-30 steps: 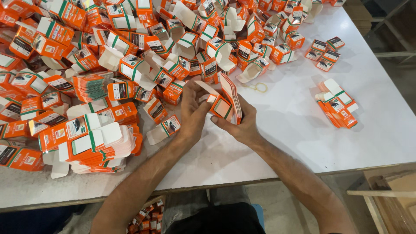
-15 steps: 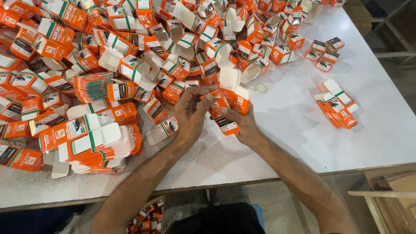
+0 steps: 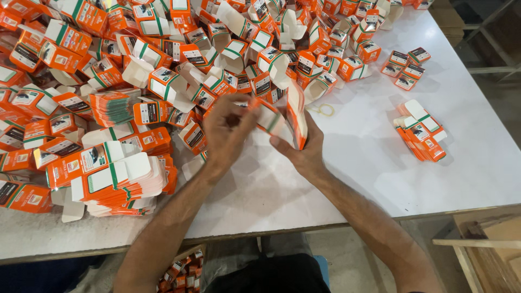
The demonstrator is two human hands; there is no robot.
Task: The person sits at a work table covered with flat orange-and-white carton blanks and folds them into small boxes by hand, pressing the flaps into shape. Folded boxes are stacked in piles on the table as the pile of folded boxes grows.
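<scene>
My left hand (image 3: 227, 130) and my right hand (image 3: 304, 152) meet over the white table (image 3: 347, 163), both gripping one small orange and white carton (image 3: 282, 122). The carton is partly unfolded, with a white flap turned up between my fingers. My right hand holds it from below and the right side; my left fingers pinch its left end. A big heap of the same orange cartons (image 3: 217, 49) lies just behind my hands.
Stacks of flat carton blanks (image 3: 116, 176) sit at the left near the table's front edge. A small stack of flat cartons (image 3: 420, 133) lies to the right, several folded ones (image 3: 404, 65) beyond it, and a rubber band (image 3: 325, 110) by my right hand.
The carton has been turned and reshaped between my hands; its white flap stood up half a second ago and now the carton lies more flattened and angled.
</scene>
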